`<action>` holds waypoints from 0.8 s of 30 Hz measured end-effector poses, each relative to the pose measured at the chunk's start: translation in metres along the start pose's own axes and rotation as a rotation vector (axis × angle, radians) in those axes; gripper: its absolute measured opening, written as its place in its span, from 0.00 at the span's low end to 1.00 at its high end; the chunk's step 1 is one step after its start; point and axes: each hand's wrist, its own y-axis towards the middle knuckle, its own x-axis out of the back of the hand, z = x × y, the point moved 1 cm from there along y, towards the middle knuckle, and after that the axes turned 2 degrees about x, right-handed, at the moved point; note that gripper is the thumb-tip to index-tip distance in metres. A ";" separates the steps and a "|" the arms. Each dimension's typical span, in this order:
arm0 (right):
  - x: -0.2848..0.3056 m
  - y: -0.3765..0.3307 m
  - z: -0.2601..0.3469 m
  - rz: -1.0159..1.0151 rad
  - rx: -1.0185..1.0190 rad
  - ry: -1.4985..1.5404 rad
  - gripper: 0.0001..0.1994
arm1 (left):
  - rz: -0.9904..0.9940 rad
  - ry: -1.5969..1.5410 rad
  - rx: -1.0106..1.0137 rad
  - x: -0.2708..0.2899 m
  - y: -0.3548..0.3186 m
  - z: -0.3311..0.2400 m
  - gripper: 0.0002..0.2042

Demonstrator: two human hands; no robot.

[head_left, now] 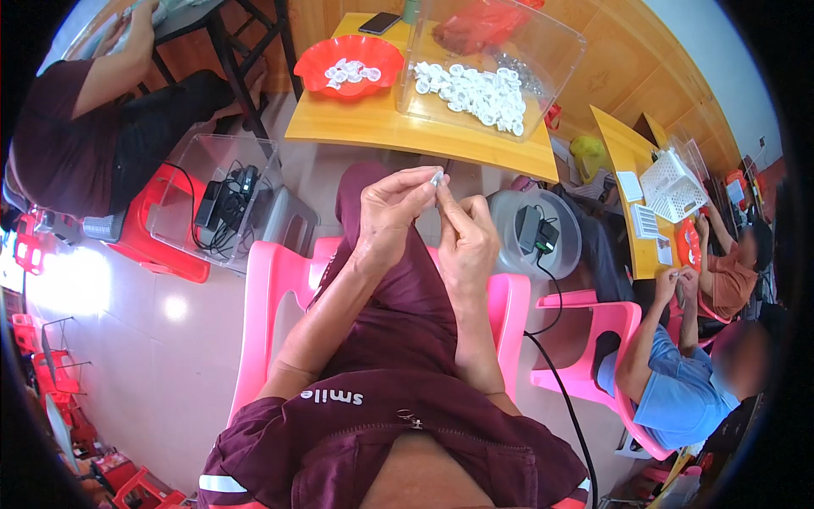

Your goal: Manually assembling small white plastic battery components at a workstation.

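Note:
Above my lap, my left hand (392, 212) and my right hand (465, 237) meet at the fingertips. Between thumb and fingers, the left pinches a small whitish plastic piece (437, 177); its exact kind is too small to tell. The right hand is curled, with its fingertips pressed against the same piece. Beyond them on the yellow table (339, 127), a red scalloped bowl (309, 61) holds several small white round plastic parts (349, 71). To its right, a clear bin (555, 81) contains a heap of similar white parts (483, 97).
A red plastic bag (479, 25) lies in the clear bin's far part, and a phone (379, 23) on the table. Tubs with black adapters and cables stand at left (229, 204) and right (536, 231). Co-workers sit left (68, 144) and right (687, 386). A black cable (564, 399) runs beside my pink chair (263, 297).

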 end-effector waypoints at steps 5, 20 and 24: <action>0.003 0.001 -0.001 -0.041 -0.006 0.010 0.17 | 0.015 -0.018 0.023 -0.003 0.003 -0.004 0.10; 0.013 0.003 0.000 -0.042 -0.032 0.113 0.17 | 0.075 -0.214 0.188 -0.002 0.006 0.000 0.14; 0.012 0.002 0.003 -0.035 -0.052 0.089 0.17 | 0.073 -0.166 0.149 -0.002 0.005 0.000 0.13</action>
